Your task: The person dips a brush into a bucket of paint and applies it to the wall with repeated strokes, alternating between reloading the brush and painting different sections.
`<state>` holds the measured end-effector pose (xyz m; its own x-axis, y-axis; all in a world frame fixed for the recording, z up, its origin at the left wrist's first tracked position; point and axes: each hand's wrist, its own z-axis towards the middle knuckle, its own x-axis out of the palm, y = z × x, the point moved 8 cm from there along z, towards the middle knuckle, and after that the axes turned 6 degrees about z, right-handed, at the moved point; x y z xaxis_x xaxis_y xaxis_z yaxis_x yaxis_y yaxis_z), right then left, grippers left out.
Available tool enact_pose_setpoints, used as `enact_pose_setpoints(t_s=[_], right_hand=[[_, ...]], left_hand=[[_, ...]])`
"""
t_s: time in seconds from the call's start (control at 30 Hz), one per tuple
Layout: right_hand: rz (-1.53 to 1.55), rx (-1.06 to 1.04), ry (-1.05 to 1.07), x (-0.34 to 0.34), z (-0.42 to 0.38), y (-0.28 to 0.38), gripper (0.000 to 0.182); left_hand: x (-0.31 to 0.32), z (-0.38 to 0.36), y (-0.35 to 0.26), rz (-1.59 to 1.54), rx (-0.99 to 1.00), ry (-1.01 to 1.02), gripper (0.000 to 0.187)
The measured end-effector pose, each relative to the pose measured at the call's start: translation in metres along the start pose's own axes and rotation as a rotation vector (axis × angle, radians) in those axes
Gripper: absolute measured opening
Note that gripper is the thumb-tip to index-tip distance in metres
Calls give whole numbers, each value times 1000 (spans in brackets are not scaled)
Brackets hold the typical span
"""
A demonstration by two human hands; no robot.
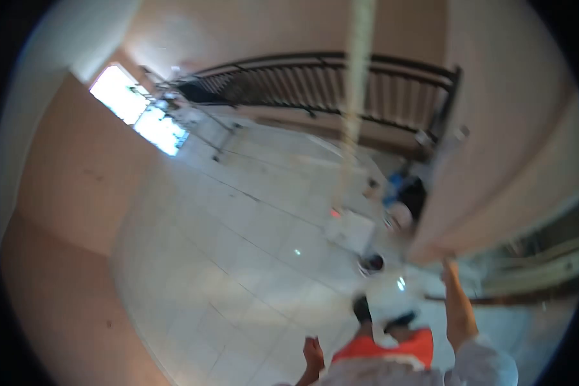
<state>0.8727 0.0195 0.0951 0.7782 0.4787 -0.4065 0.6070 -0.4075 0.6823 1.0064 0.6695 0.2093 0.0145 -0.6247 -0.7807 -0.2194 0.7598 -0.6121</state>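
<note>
My left hand (312, 354) hangs low beside my body with its fingers curled in, over the tiled floor (238, 238). Nothing shows sticking out of it. My right arm reaches forward, and my right hand (451, 266) is at the lower edge of the wall (495, 167), beside an opening. Motion blur smears the fingers of that hand. Ahead of me, a white square block (350, 231) rests on the floor. A long pale strip (357, 77) runs down from the top of the view towards it, with a red spot near its lower end.
A dark metal railing (328, 83) lies along the far wall. A metal rack (212, 132) stands near bright windows (119, 93). Blue and black items (408, 193) are heaped by the right wall. A small dark object (372, 264) lies near my feet. The left wall (77, 174) is bare.
</note>
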Motion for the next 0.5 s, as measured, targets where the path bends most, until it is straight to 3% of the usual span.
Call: enact_pose_setpoints(t_s=[0.03,0.07,0.17,0.23,0.27,0.33,0.4,0.43,0.47,0.5], right_hand=[[37,-175,1,11,28,10,55],[-48,223,-123,4,34,-23,60],[-29,121,-233,6,34,-19,52],[284,177,-262,6,43,-21,39],[299,180,-268,2,47,-25,39],[241,0,-251,-8,60,-29,28],[195,-263,-371,-11,69,-51,26],[416,-263,-224,-5,49,-52,28],[37,-420,-200,-9,37,-58,14],[231,-505,-225,-11,2,-58,17]], left_hand=[[-1,9,3,18,50,1,22],[1,9,12,56,85,32,23],[-37,-1,7,126,-39,-57,26],[-43,-18,31,175,-76,-51,27],[-43,-22,45,204,-110,-49,29],[-57,-42,40,229,-96,-17,27],[-52,-63,58,223,-323,179,30],[-52,-65,47,230,-151,83,33],[-45,-58,52,355,-108,24,26],[-32,-57,60,397,-76,75,25]])
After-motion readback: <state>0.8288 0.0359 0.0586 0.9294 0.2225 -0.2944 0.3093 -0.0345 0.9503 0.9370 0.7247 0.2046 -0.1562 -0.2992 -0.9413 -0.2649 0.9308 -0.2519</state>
